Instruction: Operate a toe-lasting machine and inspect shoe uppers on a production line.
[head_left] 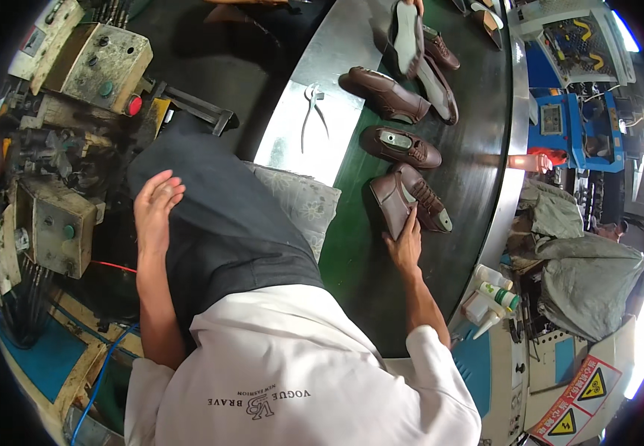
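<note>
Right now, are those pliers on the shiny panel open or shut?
Open, judging by the handles: the pliers lie with both handles spread well apart. The jaws themselves are too small to judge.

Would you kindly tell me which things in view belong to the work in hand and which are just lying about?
Work in hand:
brown shoe, held by the right hand
other brown shoes close by, probably

Lying about:
pliers, untouched, though possibly a tool for this work
bottles
grey cloth covers
</note>
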A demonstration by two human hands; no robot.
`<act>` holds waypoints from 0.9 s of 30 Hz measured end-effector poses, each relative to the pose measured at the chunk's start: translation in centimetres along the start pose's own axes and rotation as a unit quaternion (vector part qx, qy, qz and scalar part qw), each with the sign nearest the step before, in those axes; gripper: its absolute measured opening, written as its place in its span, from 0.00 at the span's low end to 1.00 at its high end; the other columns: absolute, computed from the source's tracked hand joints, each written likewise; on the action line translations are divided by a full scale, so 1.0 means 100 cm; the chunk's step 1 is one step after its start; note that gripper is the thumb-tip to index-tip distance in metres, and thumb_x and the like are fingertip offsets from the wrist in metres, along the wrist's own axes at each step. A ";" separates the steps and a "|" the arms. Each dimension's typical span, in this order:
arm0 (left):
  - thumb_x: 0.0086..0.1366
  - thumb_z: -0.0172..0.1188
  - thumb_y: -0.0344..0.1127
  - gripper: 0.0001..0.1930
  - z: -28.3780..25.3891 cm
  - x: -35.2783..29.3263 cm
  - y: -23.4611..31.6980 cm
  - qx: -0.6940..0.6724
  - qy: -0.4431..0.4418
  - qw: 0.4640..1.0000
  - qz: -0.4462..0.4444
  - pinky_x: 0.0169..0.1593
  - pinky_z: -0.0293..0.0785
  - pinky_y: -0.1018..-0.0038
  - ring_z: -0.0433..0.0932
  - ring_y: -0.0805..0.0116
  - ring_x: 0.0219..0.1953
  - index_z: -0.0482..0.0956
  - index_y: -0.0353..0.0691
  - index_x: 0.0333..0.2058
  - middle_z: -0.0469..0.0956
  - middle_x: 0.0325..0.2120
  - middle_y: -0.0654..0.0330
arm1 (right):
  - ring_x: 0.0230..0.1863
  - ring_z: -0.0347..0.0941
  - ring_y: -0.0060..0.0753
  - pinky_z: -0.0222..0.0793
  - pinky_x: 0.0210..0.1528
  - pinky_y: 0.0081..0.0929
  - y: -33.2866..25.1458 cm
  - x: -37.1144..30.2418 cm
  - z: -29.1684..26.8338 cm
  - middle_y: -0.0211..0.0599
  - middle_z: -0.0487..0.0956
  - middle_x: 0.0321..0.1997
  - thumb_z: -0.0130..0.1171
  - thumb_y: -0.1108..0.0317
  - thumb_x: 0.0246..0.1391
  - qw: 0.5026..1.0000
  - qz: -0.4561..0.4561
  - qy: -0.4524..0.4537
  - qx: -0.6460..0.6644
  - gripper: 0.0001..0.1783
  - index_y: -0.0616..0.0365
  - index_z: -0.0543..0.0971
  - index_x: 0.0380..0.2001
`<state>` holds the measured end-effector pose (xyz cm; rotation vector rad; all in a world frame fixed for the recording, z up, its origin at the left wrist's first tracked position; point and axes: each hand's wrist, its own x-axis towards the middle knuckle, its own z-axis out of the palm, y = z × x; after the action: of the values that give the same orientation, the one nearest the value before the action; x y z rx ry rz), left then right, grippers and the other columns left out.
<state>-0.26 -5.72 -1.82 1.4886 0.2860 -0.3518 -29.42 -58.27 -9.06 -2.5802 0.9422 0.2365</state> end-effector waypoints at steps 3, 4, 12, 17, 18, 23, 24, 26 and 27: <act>0.78 0.60 0.30 0.19 0.042 -0.005 0.003 0.003 -0.066 0.998 0.008 0.58 0.82 0.70 0.86 0.64 0.50 0.79 0.29 0.63 0.85 0.50 0.50 | 0.70 0.71 0.74 0.71 0.71 0.55 -0.025 0.019 0.002 0.69 0.66 0.77 0.78 0.62 0.53 0.997 0.068 -0.005 0.046 0.66 0.51 0.46 0.85; 0.77 0.60 0.31 0.20 0.064 -0.005 0.004 0.003 -0.107 0.994 0.013 0.58 0.82 0.70 0.86 0.64 0.50 0.78 0.30 0.64 0.85 0.51 0.50 | 0.71 0.73 0.67 0.71 0.72 0.50 -0.008 0.019 0.010 0.67 0.68 0.76 0.77 0.62 0.55 0.992 -0.019 0.048 0.112 0.63 0.56 0.49 0.85; 0.74 0.72 0.42 0.44 0.167 -0.015 0.004 0.062 -0.277 0.956 0.079 0.72 0.71 0.61 0.70 0.52 0.73 0.57 0.31 0.78 0.66 0.72 0.42 | 0.59 0.80 0.42 0.80 0.60 0.46 -0.233 0.018 -0.025 0.45 0.80 0.61 0.72 0.57 0.63 0.743 0.049 -0.158 0.649 0.38 0.64 0.72 0.69; 0.76 0.68 0.48 0.43 0.124 -0.008 0.040 0.004 -0.122 0.981 0.150 0.73 0.67 0.60 0.70 0.54 0.73 0.58 0.30 0.78 0.70 0.71 0.42 | 0.65 0.74 0.41 0.73 0.68 0.42 -0.346 0.014 -0.021 0.48 0.77 0.66 0.72 0.63 0.64 0.721 -0.083 -0.301 0.619 0.42 0.64 0.65 0.75; 0.78 0.66 0.47 0.41 0.101 -0.010 0.041 -0.036 -0.104 0.981 0.161 0.74 0.67 0.61 0.71 0.56 0.72 0.59 0.31 0.77 0.72 0.70 0.44 | 0.67 0.74 0.42 0.72 0.69 0.42 -0.358 0.011 -0.016 0.49 0.76 0.67 0.72 0.63 0.63 0.722 -0.097 -0.332 0.599 0.44 0.64 0.63 0.77; 0.79 0.63 0.45 0.31 0.006 -0.026 0.059 -0.030 -0.018 0.975 0.220 0.73 0.67 0.65 0.74 0.62 0.69 0.72 0.33 0.72 0.79 0.65 0.49 | 0.81 0.61 0.52 0.56 0.81 0.44 -0.392 -0.033 -0.016 0.58 0.65 0.80 0.74 0.59 0.63 0.807 -0.268 -0.395 0.347 0.55 0.64 0.53 0.83; 0.78 0.63 0.45 0.31 -0.009 -0.034 0.064 0.010 -0.028 0.977 0.210 0.73 0.67 0.65 0.74 0.63 0.69 0.73 0.34 0.71 0.79 0.65 0.50 | 0.83 0.58 0.54 0.52 0.84 0.45 -0.395 -0.042 -0.016 0.60 0.63 0.82 0.74 0.58 0.62 0.815 -0.308 -0.392 0.296 0.56 0.64 0.53 0.83; 0.76 0.65 0.44 0.31 -0.033 -0.050 0.065 0.026 -0.038 0.983 0.177 0.73 0.67 0.66 0.75 0.66 0.68 0.73 0.35 0.71 0.79 0.65 0.53 | 0.85 0.54 0.59 0.49 0.85 0.47 -0.405 -0.041 -0.014 0.64 0.59 0.83 0.75 0.54 0.62 0.793 -0.367 -0.398 0.279 0.56 0.64 0.55 0.82; 0.76 0.65 0.43 0.31 -0.042 -0.054 0.063 0.016 -0.035 0.984 0.174 0.73 0.66 0.67 0.74 0.66 0.67 0.73 0.35 0.72 0.78 0.66 0.54 | 0.85 0.54 0.61 0.50 0.85 0.47 -0.417 -0.034 -0.015 0.65 0.60 0.83 0.75 0.53 0.62 0.789 -0.414 -0.377 0.253 0.56 0.65 0.55 0.82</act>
<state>-2.54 -0.97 5.81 1.5217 -0.0388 -0.1284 -4.91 -27.65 5.54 -1.8592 -0.3942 0.5890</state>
